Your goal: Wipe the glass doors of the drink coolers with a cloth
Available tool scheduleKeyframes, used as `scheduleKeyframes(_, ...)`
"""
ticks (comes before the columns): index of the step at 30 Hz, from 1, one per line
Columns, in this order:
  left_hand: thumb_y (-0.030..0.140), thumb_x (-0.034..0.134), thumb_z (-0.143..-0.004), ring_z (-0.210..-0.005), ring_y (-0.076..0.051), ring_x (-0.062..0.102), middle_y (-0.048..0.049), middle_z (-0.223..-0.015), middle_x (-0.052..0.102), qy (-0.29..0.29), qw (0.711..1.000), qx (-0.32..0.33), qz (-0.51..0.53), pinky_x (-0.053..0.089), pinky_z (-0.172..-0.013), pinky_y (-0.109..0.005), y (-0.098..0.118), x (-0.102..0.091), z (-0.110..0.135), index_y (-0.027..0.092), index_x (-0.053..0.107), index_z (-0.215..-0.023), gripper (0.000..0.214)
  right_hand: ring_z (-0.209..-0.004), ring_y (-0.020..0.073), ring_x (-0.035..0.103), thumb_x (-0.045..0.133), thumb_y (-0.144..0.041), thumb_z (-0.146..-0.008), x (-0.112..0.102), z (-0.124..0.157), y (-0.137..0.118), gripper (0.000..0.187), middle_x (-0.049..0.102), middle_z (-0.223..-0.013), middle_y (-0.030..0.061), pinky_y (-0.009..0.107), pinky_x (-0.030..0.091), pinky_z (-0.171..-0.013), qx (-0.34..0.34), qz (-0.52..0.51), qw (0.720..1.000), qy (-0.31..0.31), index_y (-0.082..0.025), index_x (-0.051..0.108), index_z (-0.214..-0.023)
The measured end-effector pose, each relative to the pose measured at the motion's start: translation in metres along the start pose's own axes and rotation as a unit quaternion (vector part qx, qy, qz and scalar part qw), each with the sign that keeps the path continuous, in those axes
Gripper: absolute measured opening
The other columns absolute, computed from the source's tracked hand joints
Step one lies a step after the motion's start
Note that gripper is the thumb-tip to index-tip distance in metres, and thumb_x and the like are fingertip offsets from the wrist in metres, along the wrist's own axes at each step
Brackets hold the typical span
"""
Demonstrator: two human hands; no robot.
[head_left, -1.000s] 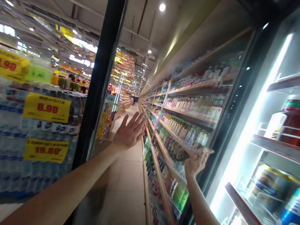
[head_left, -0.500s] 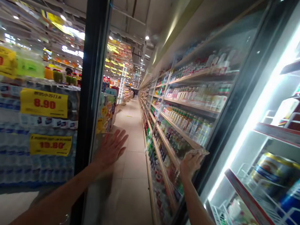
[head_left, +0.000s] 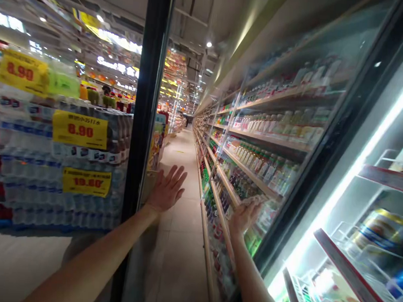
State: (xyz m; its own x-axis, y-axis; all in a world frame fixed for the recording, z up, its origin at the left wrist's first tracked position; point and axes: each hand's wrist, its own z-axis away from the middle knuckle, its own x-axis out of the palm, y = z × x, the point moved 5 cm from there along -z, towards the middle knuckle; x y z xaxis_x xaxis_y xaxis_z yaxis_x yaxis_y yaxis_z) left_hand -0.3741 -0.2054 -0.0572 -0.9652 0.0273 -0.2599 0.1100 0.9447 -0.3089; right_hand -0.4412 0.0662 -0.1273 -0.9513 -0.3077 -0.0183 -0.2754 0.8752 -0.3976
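Two glass cooler doors here: the left door (head_left: 145, 122) has a black frame and stands swung out into the aisle, with water packs (head_left: 52, 193) and yellow price tags (head_left: 79, 129) showing through it. The left hand (head_left: 168, 190) lies flat on its glass, fingers spread wide. The right door (head_left: 290, 106) is pretty reflective with drink shelves (head_left: 254, 175) showing behind it, and the right hand (head_left: 243, 214) holds a pale crumpled cloth (head_left: 254, 199) pressed against the lower glass.
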Motion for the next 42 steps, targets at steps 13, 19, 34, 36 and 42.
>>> scheduleKeyframes(13, 0.028, 0.038, -0.091, -0.137, -0.022, 0.026, -0.0113, -0.139, 0.045, 0.008, 1.0, 0.003, -0.014, 0.005, -0.115, -0.049, -0.003, 0.007, 0.0, 0.019, 0.03, -0.141, 0.052, -0.135, 0.0352, 0.025, 0.026, -0.029, -0.092, -0.005, -0.013, 0.03, 0.055, 0.032, -0.141, 0.0278, 0.062, 0.031, -0.098, 0.041, 0.009, 0.999, 0.007, -0.009, 0.027, -0.143)
scheduleKeyframes(19, 0.03, 0.04, -0.09, -0.138, -0.023, 0.023, -0.0117, -0.138, 0.045, 0.005, 1.0, -0.005, 0.0, 0.005, -0.115, -0.048, -0.006, 0.012, -0.001, 0.018, 0.037, -0.137, 0.048, -0.135, 0.0277, 0.029, 0.043, -0.02, -0.086, 0.007, 0.039, -0.042, 0.047, 0.043, -0.139, 0.009, 0.058, 0.023, -0.106, -0.308, -0.062, 0.928, -0.202, -0.032, 0.046, -0.131)
scheduleKeyframes(34, 0.026, 0.04, -0.09, -0.139, -0.024, 0.022, -0.0131, -0.139, 0.044, 0.009, 1.0, -0.018, -0.006, 0.006, -0.114, -0.051, -0.001, 0.013, 0.001, 0.017, 0.031, -0.139, 0.051, -0.134, 0.0289, 0.029, 0.038, -0.028, -0.09, 0.008, -0.02, -0.033, 0.043, 0.043, -0.139, 0.0134, 0.061, 0.021, -0.105, -0.233, -0.055, 0.963, -0.121, -0.025, 0.047, -0.132)
scheduleKeyframes(36, 0.027, 0.041, -0.09, -0.139, -0.024, 0.022, -0.0123, -0.141, 0.042, 0.002, 1.0, -0.023, -0.003, 0.006, -0.114, -0.052, 0.0, 0.012, 0.001, 0.019, 0.03, -0.14, 0.052, -0.135, 0.0316, 0.028, 0.033, -0.031, -0.091, 0.004, -0.049, -0.011, 0.049, 0.037, -0.141, 0.0195, 0.062, 0.025, -0.102, -0.083, -0.034, 0.995, -0.044, -0.017, 0.041, -0.137)
scheduleKeyframes(42, 0.027, 0.041, -0.091, -0.139, -0.02, 0.02, -0.0097, -0.143, 0.039, 0.035, 0.999, 0.001, 0.005, 0.006, -0.115, -0.048, 0.015, 0.002, -0.033, 0.022, 0.033, -0.138, 0.048, -0.137, 0.0288, 0.024, 0.036, -0.03, -0.09, 0.013, -0.048, -0.071, 0.043, 0.04, -0.141, 0.0137, 0.057, 0.021, -0.106, -0.25, -0.068, 0.96, -0.108, -0.023, 0.051, -0.13)
